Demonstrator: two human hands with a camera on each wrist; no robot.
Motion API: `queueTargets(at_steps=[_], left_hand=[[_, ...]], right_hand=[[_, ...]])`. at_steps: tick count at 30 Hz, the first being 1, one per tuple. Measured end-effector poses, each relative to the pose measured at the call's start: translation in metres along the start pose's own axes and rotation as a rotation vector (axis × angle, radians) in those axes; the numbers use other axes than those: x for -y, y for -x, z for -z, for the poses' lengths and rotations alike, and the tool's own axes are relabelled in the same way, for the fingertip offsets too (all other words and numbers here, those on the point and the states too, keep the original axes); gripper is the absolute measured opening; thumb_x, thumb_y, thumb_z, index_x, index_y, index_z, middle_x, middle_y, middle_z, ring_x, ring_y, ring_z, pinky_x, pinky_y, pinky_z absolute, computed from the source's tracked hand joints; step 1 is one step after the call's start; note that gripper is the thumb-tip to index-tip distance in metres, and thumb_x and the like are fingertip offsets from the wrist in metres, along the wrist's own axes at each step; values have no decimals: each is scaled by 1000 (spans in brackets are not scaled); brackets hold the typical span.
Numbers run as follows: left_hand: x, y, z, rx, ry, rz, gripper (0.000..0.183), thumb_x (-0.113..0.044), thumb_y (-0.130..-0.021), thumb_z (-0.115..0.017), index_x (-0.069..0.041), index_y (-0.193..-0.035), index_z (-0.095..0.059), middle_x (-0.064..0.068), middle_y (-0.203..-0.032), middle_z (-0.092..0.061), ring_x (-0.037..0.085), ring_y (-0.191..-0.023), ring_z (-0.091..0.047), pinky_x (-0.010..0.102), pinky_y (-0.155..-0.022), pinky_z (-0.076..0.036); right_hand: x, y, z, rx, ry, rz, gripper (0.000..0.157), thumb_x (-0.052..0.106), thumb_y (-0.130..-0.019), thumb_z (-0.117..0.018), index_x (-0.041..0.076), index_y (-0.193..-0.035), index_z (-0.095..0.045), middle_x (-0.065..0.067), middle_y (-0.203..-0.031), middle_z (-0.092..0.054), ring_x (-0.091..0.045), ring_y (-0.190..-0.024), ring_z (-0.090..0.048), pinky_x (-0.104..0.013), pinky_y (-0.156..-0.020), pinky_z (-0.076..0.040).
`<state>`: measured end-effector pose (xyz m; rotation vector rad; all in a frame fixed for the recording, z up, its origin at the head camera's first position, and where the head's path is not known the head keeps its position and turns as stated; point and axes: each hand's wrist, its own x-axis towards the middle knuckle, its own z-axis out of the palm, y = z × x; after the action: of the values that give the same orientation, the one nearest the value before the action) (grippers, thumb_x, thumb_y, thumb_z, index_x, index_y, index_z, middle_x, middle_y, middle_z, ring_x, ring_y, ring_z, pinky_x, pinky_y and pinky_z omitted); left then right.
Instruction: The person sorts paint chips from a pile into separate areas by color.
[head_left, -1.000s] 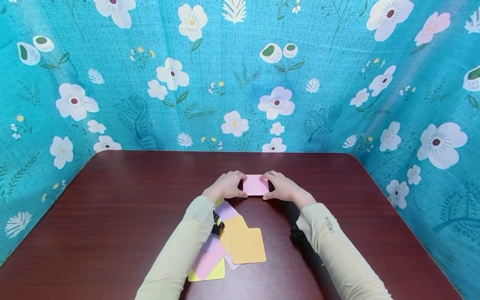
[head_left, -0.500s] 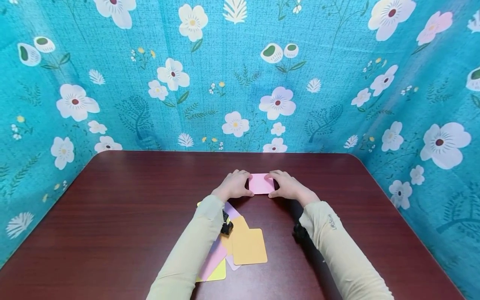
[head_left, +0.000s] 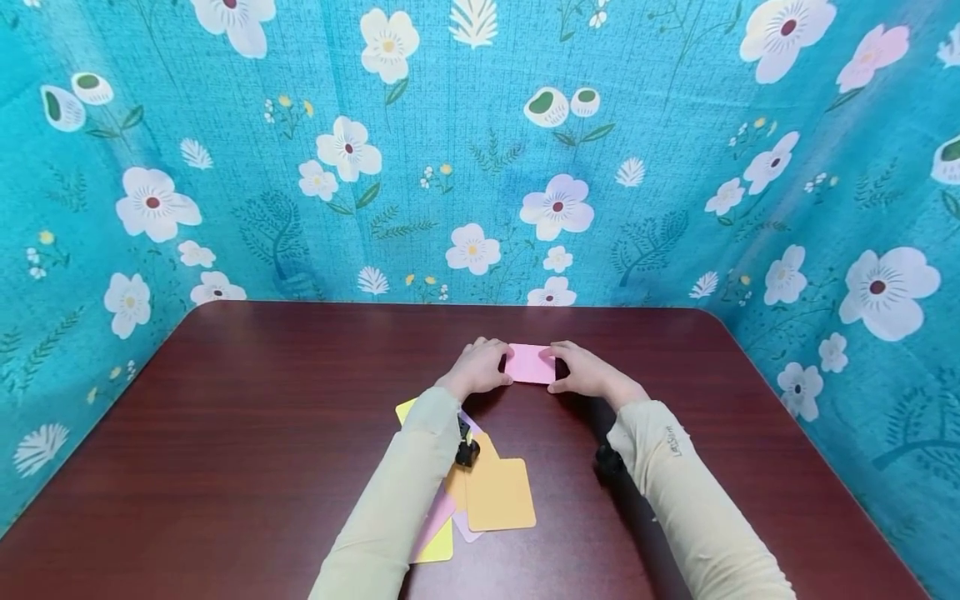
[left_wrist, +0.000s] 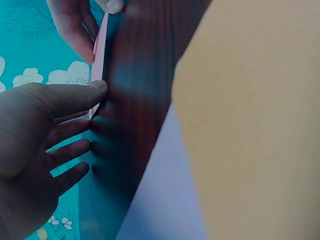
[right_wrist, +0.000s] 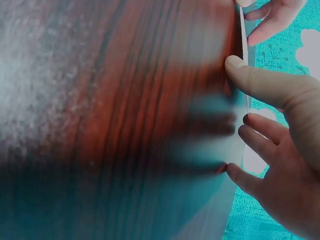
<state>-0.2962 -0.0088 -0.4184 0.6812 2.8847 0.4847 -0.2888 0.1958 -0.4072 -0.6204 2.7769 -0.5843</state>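
Both hands hold a pink card [head_left: 530, 364] between them, far out over the table in the head view. My left hand [head_left: 477, 368] pinches its left edge between thumb and fingers. At the opposite edge, my right hand [head_left: 591, 375] does the same. In the left wrist view the pink card [left_wrist: 100, 50] appears nearly edge-on, standing up from the tabletop, with the left thumb [left_wrist: 75, 97] on its near face. The right wrist view shows it as a thin strip beside the right thumb [right_wrist: 250, 75]; the other fingers are spread below.
Nearer on the dark red wooden table [head_left: 262, 433] lies a loose overlapping pile of coloured cards: an orange card [head_left: 501, 496] on top, with yellow [head_left: 437, 548], purple [head_left: 468, 529] and pink ones. My left forearm covers part of the pile. A blue flowered curtain [head_left: 435, 150] hangs behind the table.
Both hands have shifted to the right and slightly farther away with the pink card between them. The pile of cards has stayed in place.
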Motion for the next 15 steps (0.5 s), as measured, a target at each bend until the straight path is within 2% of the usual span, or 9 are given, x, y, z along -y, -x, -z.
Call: queueTargets(at_steps=[8,15], left_hand=[[-1,-3,-1,-4,-48,-2,40,-32,-82,-64,-17,-119,-57,1,-127,-51,21,-115,-40,37,-97,-31],[-2,-1,0,-5,-19,-5,40,-31,-81,-66,-17,-117,-59,1,-128,-50,21,-115,-40,37,-96,-31]], right_hand=[[-4,-4,2,35,13,-17,57,15,-80,-66,6,-132,-45,-23,-142,-31,-39,-130,-28,-55,-103,-24],[-4,-6,2,56,49,-30,55,13,-80,-61,8,-132,-44,-22,-143,-30,-41,-128,-27,-65,-97,-21]])
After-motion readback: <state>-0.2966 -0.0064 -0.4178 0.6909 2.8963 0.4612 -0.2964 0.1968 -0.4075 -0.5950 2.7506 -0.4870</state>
